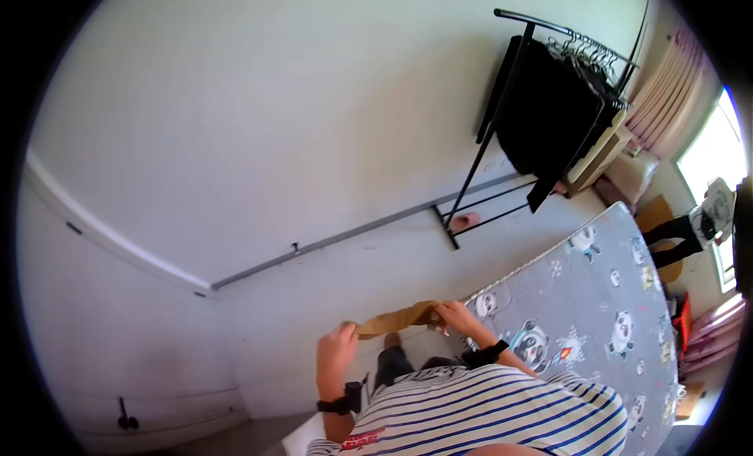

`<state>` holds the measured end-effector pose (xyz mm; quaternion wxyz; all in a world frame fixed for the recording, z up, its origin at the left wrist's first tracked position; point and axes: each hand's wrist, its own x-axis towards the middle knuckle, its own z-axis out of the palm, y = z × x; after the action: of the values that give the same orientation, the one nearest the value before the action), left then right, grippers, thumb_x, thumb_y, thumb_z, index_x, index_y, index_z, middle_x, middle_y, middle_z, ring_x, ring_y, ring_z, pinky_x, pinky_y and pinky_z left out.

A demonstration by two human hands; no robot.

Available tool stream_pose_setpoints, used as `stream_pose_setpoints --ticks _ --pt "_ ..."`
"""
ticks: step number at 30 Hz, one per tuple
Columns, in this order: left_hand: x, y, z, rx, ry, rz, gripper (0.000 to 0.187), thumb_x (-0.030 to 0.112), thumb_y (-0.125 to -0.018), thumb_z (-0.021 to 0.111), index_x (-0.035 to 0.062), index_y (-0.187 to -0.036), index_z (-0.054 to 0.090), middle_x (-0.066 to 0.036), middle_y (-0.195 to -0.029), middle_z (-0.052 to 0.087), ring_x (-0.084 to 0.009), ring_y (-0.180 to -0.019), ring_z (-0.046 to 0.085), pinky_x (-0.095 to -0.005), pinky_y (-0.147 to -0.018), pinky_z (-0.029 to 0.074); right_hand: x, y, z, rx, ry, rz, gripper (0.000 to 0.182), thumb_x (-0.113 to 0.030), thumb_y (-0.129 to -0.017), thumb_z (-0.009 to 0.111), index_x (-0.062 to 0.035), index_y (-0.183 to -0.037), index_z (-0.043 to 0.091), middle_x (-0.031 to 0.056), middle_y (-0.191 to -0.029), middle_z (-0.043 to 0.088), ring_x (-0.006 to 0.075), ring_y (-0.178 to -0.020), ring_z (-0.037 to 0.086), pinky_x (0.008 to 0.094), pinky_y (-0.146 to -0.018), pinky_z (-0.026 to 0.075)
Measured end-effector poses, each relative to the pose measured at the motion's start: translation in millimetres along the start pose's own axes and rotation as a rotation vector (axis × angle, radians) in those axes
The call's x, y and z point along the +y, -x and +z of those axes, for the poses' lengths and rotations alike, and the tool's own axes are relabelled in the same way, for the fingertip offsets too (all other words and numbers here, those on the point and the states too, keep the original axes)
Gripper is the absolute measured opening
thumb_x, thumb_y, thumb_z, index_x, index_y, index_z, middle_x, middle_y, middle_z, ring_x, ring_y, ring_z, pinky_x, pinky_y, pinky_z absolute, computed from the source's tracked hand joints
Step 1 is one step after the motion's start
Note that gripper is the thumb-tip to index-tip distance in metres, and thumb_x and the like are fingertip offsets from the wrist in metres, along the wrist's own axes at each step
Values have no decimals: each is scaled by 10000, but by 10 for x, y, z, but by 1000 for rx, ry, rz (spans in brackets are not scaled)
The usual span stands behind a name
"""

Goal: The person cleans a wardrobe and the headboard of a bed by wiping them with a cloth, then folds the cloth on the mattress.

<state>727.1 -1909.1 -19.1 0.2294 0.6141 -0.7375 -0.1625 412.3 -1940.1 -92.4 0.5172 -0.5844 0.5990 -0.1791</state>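
Note:
A tan-brown cloth [396, 321] stretches in a narrow band between my two hands, in front of my striped shirt. My left hand [337, 350] pinches its left end, fingers closed. At the other end, my right hand [455, 318] grips the cloth near a bunched part, close to the corner of the bed. The cloth is held in the air above the floor and sags slightly. Its full shape is too small to make out. Dark straps sit on both my wrists.
On my right lies a mattress [549, 299] with a grey panda-print cover. Ahead stands a black clothes rack [478, 154] with dark clothes [545, 103] and hangers; a pink slipper [465, 221] lies at its base. Another person [690, 228] stands near the window.

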Motion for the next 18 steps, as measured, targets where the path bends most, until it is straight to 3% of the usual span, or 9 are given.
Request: stream_pose_setpoints --ticks 4,6,8,9,11,12,15,17,18 --pt "-191 -1150 147 -145 -83 84 163 175 -855 644 84 -986 674 -118 -917 677 -345 -757 638 -414 -654 524 -555 -468 -643 231 -194 -6 296 -210 -954 435 -3 -944 648 104 -726 698 219 -741 689 340 -697 519" --pt "-65 -1676 104 -52 19 139 164 209 -885 616 119 -1009 679 -99 -939 681 -346 -756 642 -428 -643 516 -668 -571 -870 342 -238 -6 267 -180 -948 451 4 -999 637 112 -758 702 222 -787 692 344 -718 517" --pt "-6 -2149 232 -151 -22 114 184 249 -916 576 133 -1023 672 -100 -910 679 -347 -752 647 -439 -645 518 -881 -644 -1235 580 -89 -183 214 -105 -930 502 11 -1080 600 171 -967 693 290 -922 675 367 -786 510" --pt "38 -2343 334 -249 -56 70 212 289 -947 535 148 -1036 665 -102 -882 677 -348 -748 651 -450 -648 520 -894 -744 -1357 589 -87 -183 214 -105 -930 502 11 -1080 600 171 -967 693 290 -922 675 367 -786 510" --pt "126 -2646 581 -306 -81 78 239 329 -962 508 194 -1079 667 -115 -846 684 -353 -769 658 -463 -656 517 -877 -891 -1638 822 197 -372 245 -46 -912 537 11 -1147 579 220 -1147 624 374 -1026 622 387 -864 491" --pt "226 -2768 678 -356 -117 80 245 330 -963 504 202 -1097 665 -124 -837 687 -356 -778 661 -463 -657 517 -892 -980 -1770 842 225 -423 283 -43 -916 549 9 -1194 564 236 -1230 573 418 -1082 571 394 -910 470" --pt "461 -3153 906 -456 -140 94 276 341 -965 493 200 -1140 653 -147 -830 693 -367 -789 663 -472 -668 517 -988 -1195 -2128 884 101 -310 321 -57 -927 549 6 -1242 543 236 -1209 584 409 -1092 579 389 -924 466" --pt "539 -3418 1073 -478 18 143 354 363 -975 463 171 -1214 640 -96 -738 695 -254 -659 678 -385 -638 530 -956 -1338 -2387 893 3 -336 307 -60 -940 528 1 -1240 549 222 -1126 621 376 -1024 614 363 -879 478" --pt "616 -3609 1122 -475 9 146 354 363 -975 463 171 -1214 640 -96 -738 695 -254 -659 678 -385 -638 530 -920 -1445 -2523 942 -26 -295 300 -63 -942 520 0 -1233 555 212 -1074 634 351 -971 624 349 -851 479"
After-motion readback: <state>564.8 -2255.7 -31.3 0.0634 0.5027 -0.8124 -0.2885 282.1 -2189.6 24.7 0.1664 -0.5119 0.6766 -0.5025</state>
